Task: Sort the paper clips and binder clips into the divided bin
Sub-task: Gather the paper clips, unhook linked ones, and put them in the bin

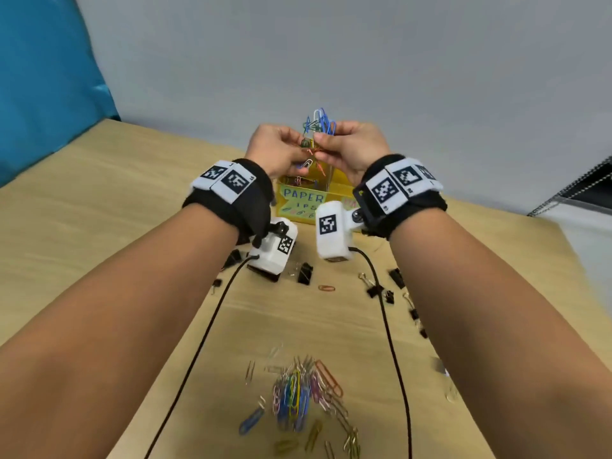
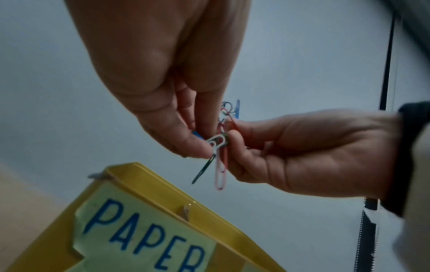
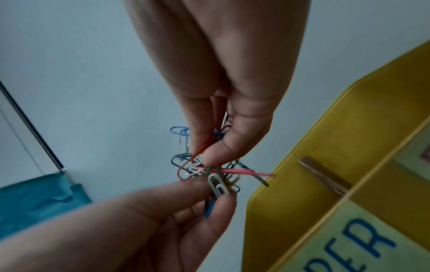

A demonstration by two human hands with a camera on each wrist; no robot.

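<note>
Both hands are raised over the yellow plastic divided bin [image 1: 306, 207], and this position looks chosen so that any clip that falls will land inside it. The left hand [image 1: 276, 153] and the right hand [image 1: 352, 148] meet above the compartment that carries the pale green paper label with blue letters "PAPER" [image 2: 144, 233], so the place of holding fits the kind of clip. Between them is a tangled bunch of coloured wire paper clips [image 1: 318, 125], blue, white, green, red and pink, hooked into each other. The right hand pinches the upper part of the bunch with thumb and fingers, and some clips stand up above its fingers. The left hand pinches a white clip [image 2: 217, 141] at the lower part, while a pink one [image 2: 220, 171] and a dark one hang down just over the rim. I judge that the two hands hold the bunch at opposite ends in order to pull the hooked clips apart before dropping them. On the light wooden table [image 1: 99, 226] a loose heap of coloured paper clips [image 1: 298, 392] lies near the person, and the small black binder clips [image 1: 304, 273] are scattered between this heap and the bin, so a large part of the sorting seems not yet done.
</note>
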